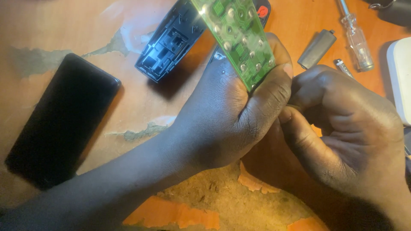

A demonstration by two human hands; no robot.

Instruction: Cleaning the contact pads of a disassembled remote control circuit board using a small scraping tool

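My left hand (231, 115) is clamped on the lower end of the green circuit board (237, 36), holding it tilted above the worn orange table (141, 107). My right hand (342, 124) has its fingers curled together at the board's bottom edge; whether they grip anything, I cannot tell. The black remote shell (169, 42) lies open behind. Step in hand, as I judge: working on the board's end. Next move calls for a steady hold.

One screen shows: a black phone (62, 122) lying flat near the left edge of the counter (141, 102), a rounded rectangle set at a slant, its glass dark and unlit. No packages, labels or signs are visible.
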